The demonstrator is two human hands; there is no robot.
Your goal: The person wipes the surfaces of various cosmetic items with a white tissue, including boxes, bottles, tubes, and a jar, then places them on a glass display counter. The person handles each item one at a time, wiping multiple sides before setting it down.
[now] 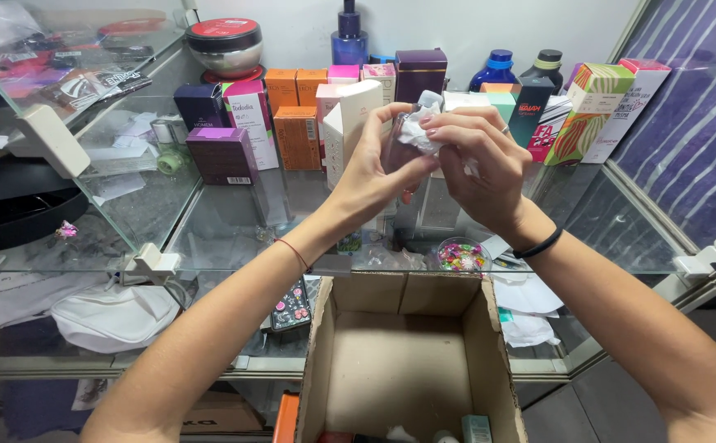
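My left hand [372, 168] grips a small clear glass bottle [403, 135] with a pale cap, held above the glass shelf [235, 226]. My right hand [479, 160] presses a crumpled white tissue [417, 134] against the bottle's upper part, fingers curled over it. Both hands meet in front of a row of boxed perfumes. A thin red string circles my left wrist and a black band my right. The bottle is mostly hidden by my fingers and the tissue.
An open cardboard box [411, 361] stands below the shelf, a few small items at its bottom. Orange, purple and white cartons [296, 135], blue bottles [497, 70] and a silver jar [226, 47] line the back. A small dish of coloured beads [460, 256] sits near the shelf's front edge.
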